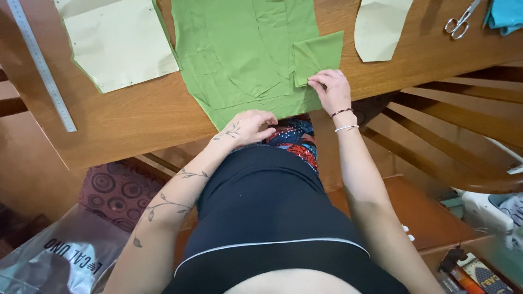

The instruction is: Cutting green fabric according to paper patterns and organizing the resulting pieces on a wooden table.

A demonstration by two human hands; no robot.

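A large piece of green fabric [239, 54] lies on the wooden table [136, 114], reaching the near edge. A smaller folded green piece [318, 54] rests on its right side. My right hand [331, 90] pinches the lower left corner of that small piece, fingers together on the cloth. My left hand [248, 126] sits at the table's near edge with curled fingers on the bottom hem of the large fabric.
Two cream paper pattern pieces lie on the table, one at the left [117, 41] and one at the right [378, 27]. A long metal ruler [41, 65] lies far left. Scissors [462, 20] and teal cloth [504, 13] sit top right. A wooden chair [463, 136] stands right.
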